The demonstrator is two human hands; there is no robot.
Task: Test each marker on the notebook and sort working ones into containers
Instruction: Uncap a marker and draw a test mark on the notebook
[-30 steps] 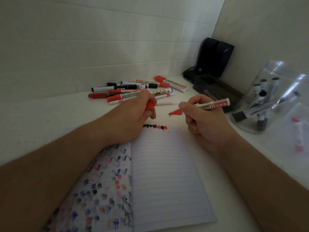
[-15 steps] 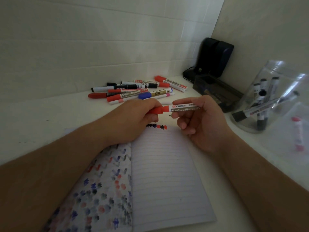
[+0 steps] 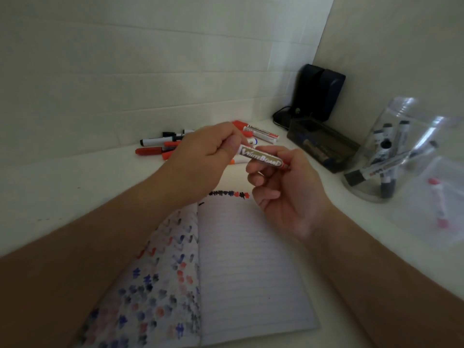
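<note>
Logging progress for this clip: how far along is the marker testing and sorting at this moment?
Partly done. Several black markers already stand in the clear jar, and a row of test marks tops the notebook page. In hand: left hand and right hand both grip one whiteboard marker. Left: a pile of markers by the wall, apparently untested.

Left hand [image 3: 200, 156]: bare, no glove, no ring visible.
Right hand [image 3: 283, 194]: bare, no glove, no ring visible.
Forearms: bare up to the frame edge, no sleeve, no watch or band.
</note>
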